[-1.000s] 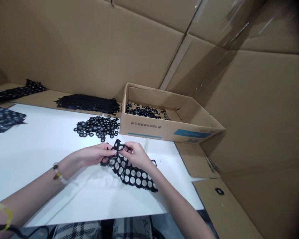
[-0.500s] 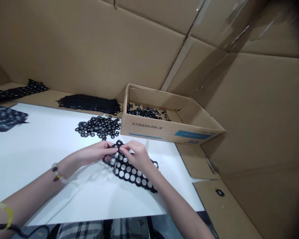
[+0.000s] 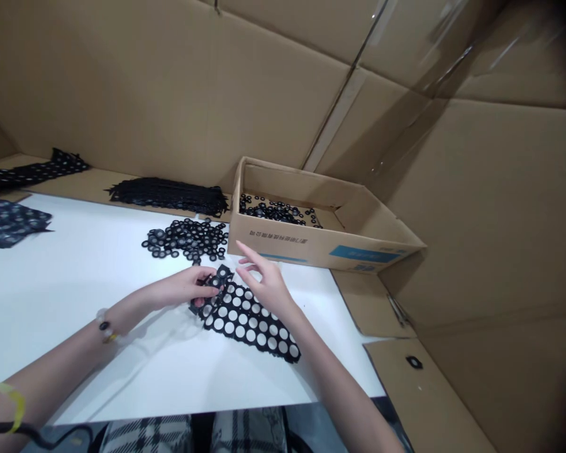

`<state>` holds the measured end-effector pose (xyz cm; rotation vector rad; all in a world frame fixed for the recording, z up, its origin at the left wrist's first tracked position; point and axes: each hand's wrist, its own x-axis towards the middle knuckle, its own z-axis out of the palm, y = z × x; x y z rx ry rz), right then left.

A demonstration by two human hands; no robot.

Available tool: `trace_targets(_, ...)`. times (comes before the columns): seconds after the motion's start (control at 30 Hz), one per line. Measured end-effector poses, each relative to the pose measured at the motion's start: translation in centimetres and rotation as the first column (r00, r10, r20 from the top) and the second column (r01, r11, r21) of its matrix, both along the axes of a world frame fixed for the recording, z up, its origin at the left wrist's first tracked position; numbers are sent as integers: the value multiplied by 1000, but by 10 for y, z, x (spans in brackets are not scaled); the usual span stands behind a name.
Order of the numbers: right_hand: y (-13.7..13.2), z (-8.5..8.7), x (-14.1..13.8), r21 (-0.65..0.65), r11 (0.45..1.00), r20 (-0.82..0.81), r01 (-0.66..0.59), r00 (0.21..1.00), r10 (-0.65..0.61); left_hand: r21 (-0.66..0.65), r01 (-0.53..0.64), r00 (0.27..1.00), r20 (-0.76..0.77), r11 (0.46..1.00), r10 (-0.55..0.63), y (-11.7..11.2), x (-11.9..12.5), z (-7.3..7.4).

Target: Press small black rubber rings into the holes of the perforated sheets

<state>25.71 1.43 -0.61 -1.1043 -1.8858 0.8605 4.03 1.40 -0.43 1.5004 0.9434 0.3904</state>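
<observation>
My left hand (image 3: 188, 289) pinches the upper corner of a black perforated sheet (image 3: 245, 324), which lies flat on the table with round holes in rows. My right hand (image 3: 264, 283) is raised just above the sheet's upper edge, its fingers spread and holding nothing. Just beyond my hands lies a loose heap of small black rings (image 3: 183, 241). More of these rings lie inside a low cardboard box (image 3: 287, 242), behind its front wall.
The white table (image 3: 99, 264) has a stack of black perforated strips (image 3: 167, 196) along its back and more dark sheets (image 3: 9, 220) at the left. Cardboard lines the back and right, and one black piece (image 3: 414, 361) rests on a flap.
My right hand has let go of the sheet and lifted away with its fingers spread. The sheet now lies flatter on the table, and my left hand still holds its corner.
</observation>
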Motion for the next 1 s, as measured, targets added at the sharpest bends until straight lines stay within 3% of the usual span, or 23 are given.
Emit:
trace_targets(0.2,-3,-6,-10,-142,990,67,-4,998,14,296,-5,998,-53,955,22,1,1,-1)
trace_targets(0.4,-4,-7,-11,-216,973,-20,-84,996,82,326,-158,987,14,932,163,1,7,2)
trace_targets(0.47,-5,-5,-12,-230,968,-42,-103,995,96,277,-178,984,45,944,172,0,8,2)
trace_targets(0.57,-7,-4,-15,-223,971,-73,-90,994,76,83,-204,969,160,975,189,-3,9,2)
trace_targets(0.73,-8,-7,-20,-180,984,-82,15,996,-30,-221,-164,921,315,961,230,-8,11,2)
trace_targets(0.8,-8,-7,-20,-125,991,-55,42,997,-49,-268,-165,920,305,949,246,-9,11,4)
trace_targets(0.87,-8,-6,-17,47,998,-7,44,999,-43,-266,-217,922,262,939,287,-8,10,6)
trace_targets(1.0,-6,-3,-7,414,904,130,-102,990,53,-145,-238,943,202,960,264,-5,6,7)
